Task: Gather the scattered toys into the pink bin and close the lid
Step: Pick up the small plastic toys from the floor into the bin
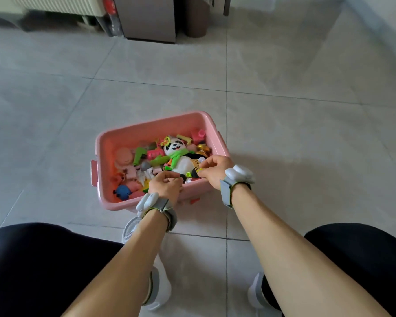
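A floor (284, 133) of large pale grey tiles with thin dark joints fills most of the view. At its far edge stand a grey cabinet (149, 19), a brown round can (197, 19) just beside it on the right, and a white ribbed unit (55, 5) off to the left, blurred.

The pink bin (146, 126) sits on the floor in front of the person, turned at a slight angle, with no lid on it. It is heaped with toys (142, 156); a panda (181, 156) in a green scarf lies on top toward the right, a blue toy (122, 192) in the near left corner.

Both hands are over the bin's near edge. The left hand (166, 186) has its fingers curled; what they hold, if anything, I cannot tell. The right hand (215, 170) pinches a small yellow piece (198, 167) beside the panda. Each wrist wears a grey band.
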Demonstrator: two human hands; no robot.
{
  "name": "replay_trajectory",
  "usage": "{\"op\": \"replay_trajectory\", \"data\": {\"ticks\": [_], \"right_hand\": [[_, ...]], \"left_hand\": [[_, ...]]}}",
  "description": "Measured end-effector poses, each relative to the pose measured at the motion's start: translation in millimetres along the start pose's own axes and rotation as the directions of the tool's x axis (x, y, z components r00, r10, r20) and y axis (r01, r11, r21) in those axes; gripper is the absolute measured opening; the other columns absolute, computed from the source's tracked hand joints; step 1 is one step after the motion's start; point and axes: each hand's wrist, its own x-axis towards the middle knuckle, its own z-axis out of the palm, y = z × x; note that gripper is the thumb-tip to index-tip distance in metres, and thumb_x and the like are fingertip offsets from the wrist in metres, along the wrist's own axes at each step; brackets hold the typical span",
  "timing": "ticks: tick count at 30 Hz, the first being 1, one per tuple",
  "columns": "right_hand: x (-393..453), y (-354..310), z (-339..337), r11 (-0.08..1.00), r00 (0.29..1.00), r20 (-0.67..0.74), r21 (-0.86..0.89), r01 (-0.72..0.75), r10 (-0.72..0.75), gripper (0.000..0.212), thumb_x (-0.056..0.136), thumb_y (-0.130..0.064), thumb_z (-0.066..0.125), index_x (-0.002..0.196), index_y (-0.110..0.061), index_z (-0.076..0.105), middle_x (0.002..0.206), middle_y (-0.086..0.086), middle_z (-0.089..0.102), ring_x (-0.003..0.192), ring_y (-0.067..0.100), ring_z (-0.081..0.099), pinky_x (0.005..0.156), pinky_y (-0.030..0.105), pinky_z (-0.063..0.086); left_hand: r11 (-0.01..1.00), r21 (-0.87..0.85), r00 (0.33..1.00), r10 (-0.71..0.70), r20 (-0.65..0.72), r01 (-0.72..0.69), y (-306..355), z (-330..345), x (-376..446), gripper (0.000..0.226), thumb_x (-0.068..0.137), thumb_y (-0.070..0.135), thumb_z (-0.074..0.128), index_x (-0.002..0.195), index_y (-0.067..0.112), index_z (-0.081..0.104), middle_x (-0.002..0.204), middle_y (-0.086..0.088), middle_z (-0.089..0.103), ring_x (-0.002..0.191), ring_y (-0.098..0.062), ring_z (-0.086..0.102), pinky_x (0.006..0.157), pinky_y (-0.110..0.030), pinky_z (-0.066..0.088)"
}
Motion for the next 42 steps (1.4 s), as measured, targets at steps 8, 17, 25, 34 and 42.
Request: {"op": "replay_trajectory", "data": {"ticks": [8,17,25,34,42], "right_hand": [[20.1,-5.7,6.8,0.997,0.997,-0.071,-0.08,-0.002,-0.004,0.021,0.075,-0.008,0.066,0.067,-0.026,0.058,0.1,-0.003,0.072,0.09,0.02,0.068,0.084,0.038,0.057],[20.5,14.5,2.0,0.987,0.992,-0.124,-0.159,-0.024,0.004,0.011,0.089,-0.015,0.058,0.089,-0.019,0.069,0.103,0.0,0.068,0.096,0.025,0.063,0.085,0.03,0.052],[-1.5,54.8,-21.5,0.975,0.984,-0.121,-0.167,-0.147,0.128,0.021,0.081,-0.009,0.053,0.083,-0.026,0.066,0.094,0.002,0.069,0.087,0.025,0.066,0.08,0.035,0.057],[-18.3,129.1,-76.3,0.939,0.954,-0.126,-0.181,-0.292,0.273,0.025,0.081,-0.011,0.049,0.09,-0.03,0.063,0.095,-0.004,0.066,0.091,0.022,0.064,0.085,0.033,0.055],[-9.3,195.7,-115.1,0.876,0.909,-0.126,-0.244,-0.416,0.397,0.021,0.079,-0.011,0.054,0.087,-0.029,0.062,0.109,-0.006,0.067,0.092,0.021,0.062,0.081,0.023,0.051]], "left_hand": [[0.993,0.067,0.979,0.086,0.183,-0.1,7.8,18.3,17.9,0.015,0.081,0.004,0.07,0.078,0.017,0.064,0.074,-0.01,0.07,0.066,-0.021,0.066,0.07,-0.035,0.059],[0.998,-0.051,0.991,-0.032,0.13,0.039,5.6,23.9,18.7,0.011,0.087,-0.002,0.062,0.091,0.005,0.069,0.07,-0.009,0.069,0.061,-0.019,0.066,0.063,-0.03,0.06],[0.997,0.048,0.965,-0.068,0.253,0.058,-9.6,42.4,-13.0,0.012,0.089,0.003,0.061,0.082,0.011,0.067,0.069,-0.009,0.066,0.056,-0.02,0.06,0.063,-0.037,0.059],[0.929,0.367,0.873,-0.139,0.467,-0.048,-53.3,107.1,-32.3,0.009,0.085,0.011,0.063,0.085,0.018,0.068,0.084,-0.008,0.072,0.072,-0.019,0.066,0.072,-0.035,0.059],[0.825,0.555,0.838,-0.226,0.496,-0.106,-101.1,153.1,-26.9,0.016,0.081,0.012,0.067,0.072,0.026,0.066,0.068,0.001,0.066,0.064,-0.022,0.063,0.061,-0.031,0.053]]}}
